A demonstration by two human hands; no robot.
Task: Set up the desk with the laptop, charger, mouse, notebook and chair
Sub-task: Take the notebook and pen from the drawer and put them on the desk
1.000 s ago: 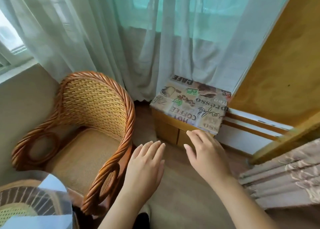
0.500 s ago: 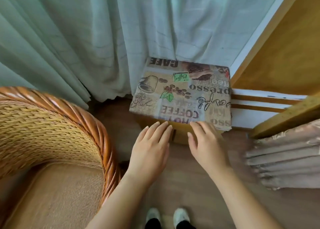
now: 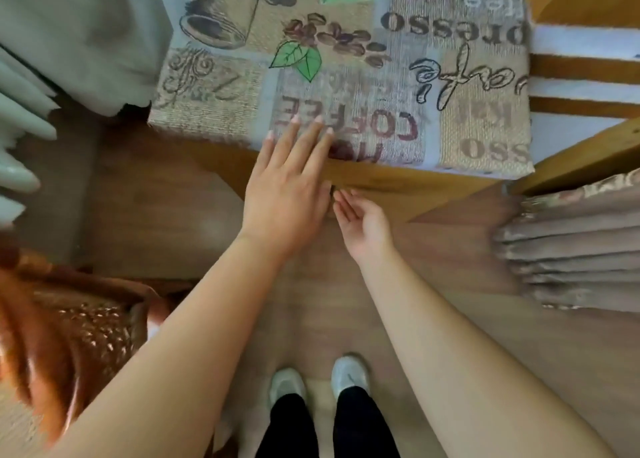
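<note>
A low wooden cabinet [image 3: 408,187] stands ahead of me, its top covered by a coffee-print cloth [image 3: 346,76]. My left hand [image 3: 287,187] lies flat with fingers apart on the cloth's front edge, holding nothing. My right hand [image 3: 360,222] is palm up just below, its fingertips against the cabinet's wooden front; I cannot tell whether they grip a handle. A wicker chair [image 3: 62,346] is blurred at the lower left. No laptop, charger, mouse or notebook is in view.
Pale sheer curtains [image 3: 69,35] hang at the upper left beside the cabinet. A folded brownish curtain [image 3: 571,249] lies at the right, under yellow wooden framing [image 3: 585,152]. My two feet [image 3: 318,381] stand on the wooden floor [image 3: 156,222].
I have leaned in and down over the cabinet. My left hand moved onto the cloth's front edge; my right hand turned palm up and dropped to the cabinet's front.
</note>
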